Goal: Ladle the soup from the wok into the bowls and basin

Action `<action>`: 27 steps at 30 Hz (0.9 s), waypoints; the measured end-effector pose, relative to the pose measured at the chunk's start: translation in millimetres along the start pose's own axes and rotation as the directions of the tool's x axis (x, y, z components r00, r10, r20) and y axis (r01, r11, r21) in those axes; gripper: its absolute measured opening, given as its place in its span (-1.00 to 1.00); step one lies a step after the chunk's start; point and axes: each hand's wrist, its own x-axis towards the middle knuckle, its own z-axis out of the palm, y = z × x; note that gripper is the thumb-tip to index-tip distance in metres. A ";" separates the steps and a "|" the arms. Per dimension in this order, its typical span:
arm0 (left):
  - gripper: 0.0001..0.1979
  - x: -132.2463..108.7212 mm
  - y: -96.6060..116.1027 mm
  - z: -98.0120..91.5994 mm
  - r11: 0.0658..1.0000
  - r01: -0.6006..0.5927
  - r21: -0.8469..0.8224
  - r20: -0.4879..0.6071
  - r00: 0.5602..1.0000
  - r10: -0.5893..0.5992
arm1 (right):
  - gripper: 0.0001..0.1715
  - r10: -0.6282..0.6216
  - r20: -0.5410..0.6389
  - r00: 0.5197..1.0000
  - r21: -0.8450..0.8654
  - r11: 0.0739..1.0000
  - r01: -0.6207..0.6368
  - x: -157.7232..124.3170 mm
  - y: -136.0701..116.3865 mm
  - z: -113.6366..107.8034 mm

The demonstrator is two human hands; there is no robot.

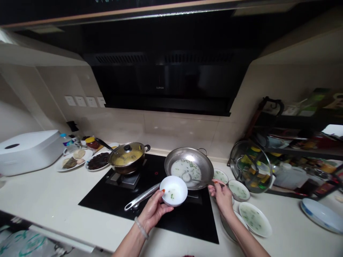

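My left hand [152, 211] is closed around a small white bowl [173, 191] with a little pale soup and green bits in it, held over the black cooktop [112, 198] just in front of the steel wok [189, 167]. My right hand [222, 196] pinches the handle of a metal ladle [187, 177] whose cup rests in the white soup inside the wok. The wok's long handle [140, 197] sticks out to the lower left, under the bowl.
A lidded pot [128, 157] of yellow soup sits on the left burner. Filled soup bowls [254, 218] stand right of the cooktop, beside a glass lid [250, 166] on a rack. Plates of food [98, 160] and a white appliance [28, 150] occupy the left counter.
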 end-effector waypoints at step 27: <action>-0.68 0.5 -81.0 1.7 0.941 0.320 0.112 0.166 0.927 -0.335 | -0.51 -0.059 -0.011 0.998 -0.023 0.998 0.059 -11.2 -1.1 -7.0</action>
